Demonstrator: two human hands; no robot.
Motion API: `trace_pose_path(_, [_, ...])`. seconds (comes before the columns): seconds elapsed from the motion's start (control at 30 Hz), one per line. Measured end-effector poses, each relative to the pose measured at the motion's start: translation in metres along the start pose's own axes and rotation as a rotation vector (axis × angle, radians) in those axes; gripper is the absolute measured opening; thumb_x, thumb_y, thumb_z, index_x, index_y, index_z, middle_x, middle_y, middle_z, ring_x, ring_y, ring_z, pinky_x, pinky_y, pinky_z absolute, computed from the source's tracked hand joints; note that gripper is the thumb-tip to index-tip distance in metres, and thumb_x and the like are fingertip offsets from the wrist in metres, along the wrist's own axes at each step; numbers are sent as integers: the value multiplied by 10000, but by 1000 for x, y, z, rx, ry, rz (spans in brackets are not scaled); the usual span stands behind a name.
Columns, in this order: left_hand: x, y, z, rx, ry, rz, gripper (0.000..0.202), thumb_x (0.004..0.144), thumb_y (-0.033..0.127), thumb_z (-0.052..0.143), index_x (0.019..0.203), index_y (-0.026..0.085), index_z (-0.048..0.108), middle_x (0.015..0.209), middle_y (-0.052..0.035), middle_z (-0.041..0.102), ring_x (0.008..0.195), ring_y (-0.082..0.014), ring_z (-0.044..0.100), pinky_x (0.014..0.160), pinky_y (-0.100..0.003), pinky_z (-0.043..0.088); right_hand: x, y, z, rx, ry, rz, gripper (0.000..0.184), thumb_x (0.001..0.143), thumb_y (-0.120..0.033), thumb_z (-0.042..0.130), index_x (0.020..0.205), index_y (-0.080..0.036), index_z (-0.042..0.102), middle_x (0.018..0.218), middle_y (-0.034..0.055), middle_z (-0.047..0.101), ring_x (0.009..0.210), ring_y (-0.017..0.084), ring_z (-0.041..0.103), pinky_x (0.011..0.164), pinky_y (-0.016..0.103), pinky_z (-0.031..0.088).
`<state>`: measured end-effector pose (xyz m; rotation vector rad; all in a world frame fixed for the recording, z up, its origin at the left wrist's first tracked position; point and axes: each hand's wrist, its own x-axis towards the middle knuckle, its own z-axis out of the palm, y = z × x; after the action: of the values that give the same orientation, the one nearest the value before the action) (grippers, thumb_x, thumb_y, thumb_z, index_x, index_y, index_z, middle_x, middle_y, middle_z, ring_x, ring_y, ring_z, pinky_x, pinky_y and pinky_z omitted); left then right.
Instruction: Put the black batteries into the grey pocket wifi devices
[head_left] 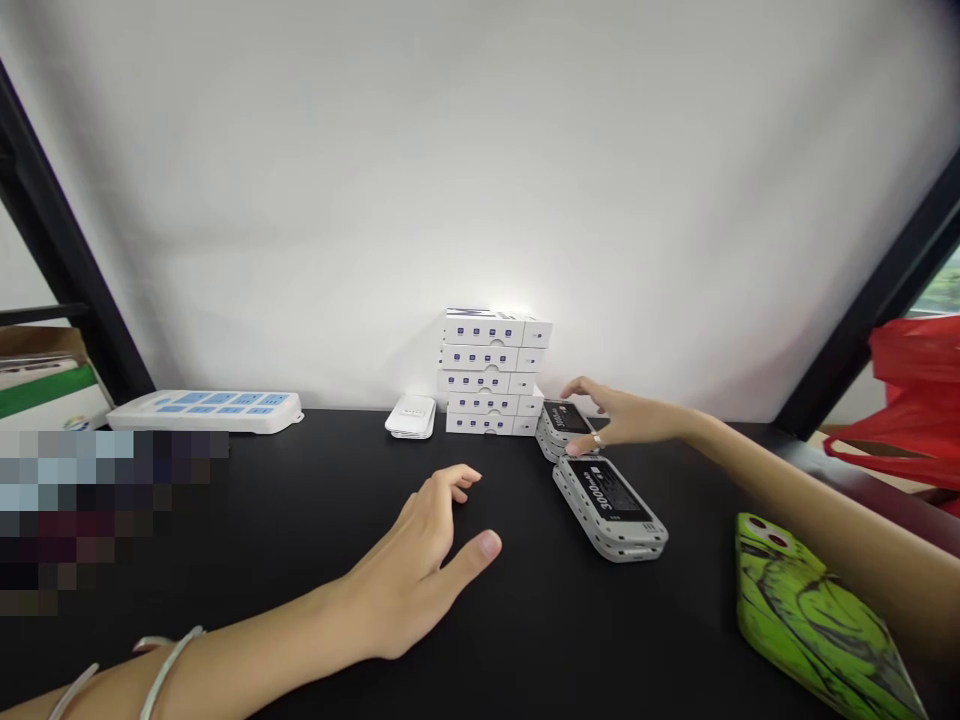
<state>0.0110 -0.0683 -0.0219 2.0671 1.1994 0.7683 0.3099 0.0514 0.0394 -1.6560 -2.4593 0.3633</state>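
Observation:
My left hand (424,560) is held above the black table with its fingers apart and curled a little, holding nothing. My right hand (611,418) reaches over the rear stack of grey devices (553,428). Its fingers and thumb are spread around the top device, and no firm grip shows. Nearer to me lies a second stack of grey devices (611,503), its top one with a black battery label reading 3000mAh. Just left of the rear stack stands a pile of several white boxes (491,382) with small blue icons.
Left of the boxes lies a small stack of thin white items (411,416). A white and blue power strip (217,410) lies along the wall. At the right are a phone in a green patterned case (821,615) and a red plastic bag (911,400).

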Motion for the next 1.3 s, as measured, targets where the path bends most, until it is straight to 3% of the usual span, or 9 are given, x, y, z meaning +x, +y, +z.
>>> trace_pose_path(0.1, [0,1,-3,12,-62,7,542,881,598,338,1283,241,272,1276,-116,397,1181,-298,412,954,-502,384,-27,-19,13,-86,155,81,693,704,-660,513,1202,-193,393,1155,147,552,1023,313,549,790,399,446])
trace_pose_path(0.2, [-1,2,-4,13,-44,6,535,883,591,342,1281,240,275,1275,-116,400,1184,-300,411,957,-510,383,-53,-42,31,-231,113,212,812,708,-694,459,1302,-153,340,986,170,612,889,374,599,678,435,436])
trace_pose_path(0.37, [-1,2,-7,5,-96,19,513,891,561,357,1291,255,259,1277,-115,388,1208,-295,391,969,-524,379,-72,-70,37,-322,22,262,724,699,-525,515,1299,-156,350,734,99,611,747,367,615,562,369,386])
trace_pose_path(0.53, [-1,0,-8,10,-100,47,745,736,598,594,1300,247,257,1281,-128,373,1224,-323,369,984,-532,374,-85,-104,40,-299,126,167,538,715,-509,495,1150,-196,445,689,82,612,623,307,600,530,336,338])
trace_pose_path(0.77, [-3,0,-6,33,-129,176,1076,436,593,800,1291,249,245,1264,-130,379,1176,-357,416,955,-522,418,-86,-159,69,-115,-72,-46,453,735,-450,516,1092,-174,480,807,108,645,698,291,622,523,314,340])
trace_pose_path(0.9, [-2,0,-7,21,-135,151,1058,455,566,803,1284,249,227,1276,-128,364,1192,-355,406,949,-512,431,-71,-155,68,-174,-94,-129,519,802,-571,443,1076,-135,511,759,103,616,634,264,600,507,312,323])
trace_pose_path(1.0, [-1,0,-9,-9,-182,159,975,507,492,799,1267,267,230,1271,-113,364,1178,-330,420,941,-499,441,-62,-140,58,-174,-106,-196,568,748,-685,482,982,-172,553,768,74,589,672,247,580,529,303,340])
trace_pose_path(1.17, [0,1,-10,-48,-209,169,908,538,410,791,1236,261,229,1255,-109,385,1144,-302,442,931,-469,452,-55,-125,47,72,-195,-260,550,647,-651,643,948,-205,530,972,36,529,809,194,535,626,288,407])
trace_pose_path(1.3, [-1,2,-7,-29,-191,155,953,516,384,794,1248,263,195,1248,-108,398,1139,-306,438,934,-482,436,-51,-123,53,166,-224,-250,575,630,-643,657,960,-200,495,975,25,487,823,181,501,638,287,406])
